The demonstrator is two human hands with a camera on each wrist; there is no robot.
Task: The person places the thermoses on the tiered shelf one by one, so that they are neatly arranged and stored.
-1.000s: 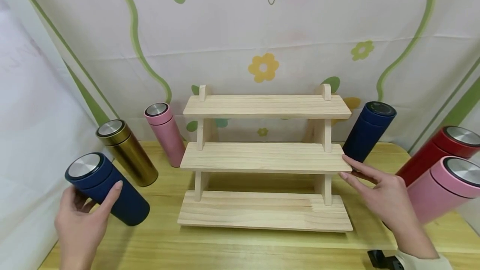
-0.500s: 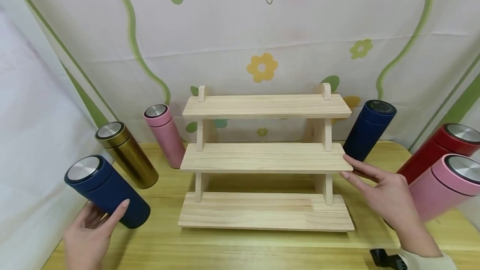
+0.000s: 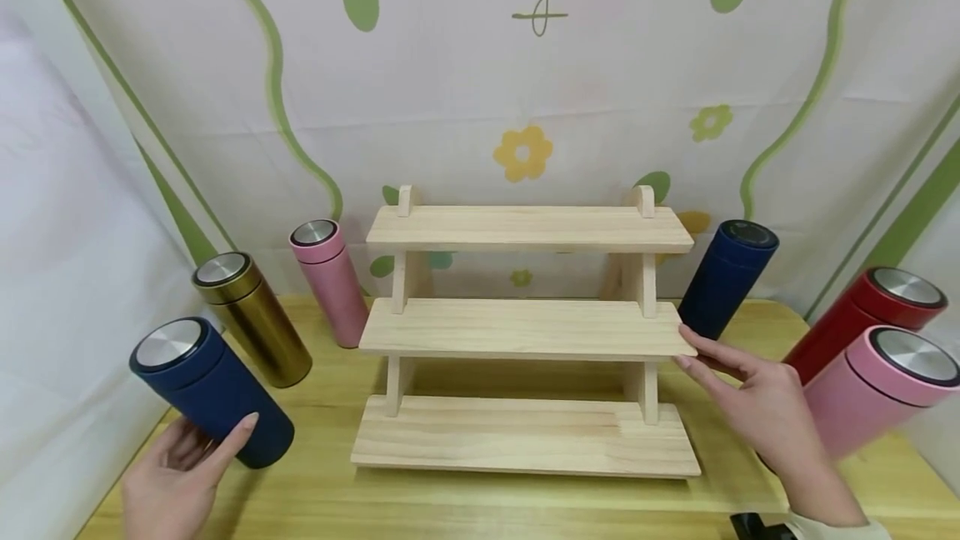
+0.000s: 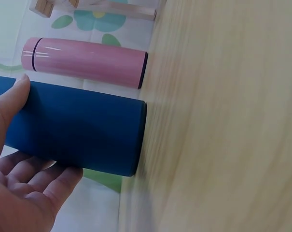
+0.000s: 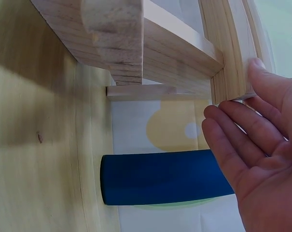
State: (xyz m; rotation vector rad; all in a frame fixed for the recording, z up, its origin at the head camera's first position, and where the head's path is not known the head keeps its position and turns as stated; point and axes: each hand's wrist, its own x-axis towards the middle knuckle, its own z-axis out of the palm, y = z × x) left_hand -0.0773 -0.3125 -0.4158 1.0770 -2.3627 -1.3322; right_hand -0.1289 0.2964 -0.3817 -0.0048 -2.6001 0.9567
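Observation:
A navy thermos bottle point(image 3: 213, 390) with a steel-topped lid stands on the table at the front left. My left hand point(image 3: 176, 473) holds it low down, thumb on the near side and fingers on the other, as the left wrist view shows. Centrally stands a three-tier wooden display stand point(image 3: 525, 330), its shelves bare. My right hand point(image 3: 765, 411) grips the right end of its middle shelf, thumb at the front edge and fingers by the end, also in the right wrist view. Behind this hand is another navy bottle point(image 5: 160, 176).
A gold bottle point(image 3: 258, 323) and a slim pink one point(image 3: 332, 286) stand left of the stand. To the right are a red bottle point(image 3: 862, 319) and a wide pink one point(image 3: 870, 398), close to my forearm. A flower-patterned cloth point(image 3: 442, 90) hangs behind the wooden table point(image 3: 450, 511).
My left hand has slid lower on the navy bottle, which stays in place. The right hand keeps its hold on the shelf. The head view has tilted up slightly.

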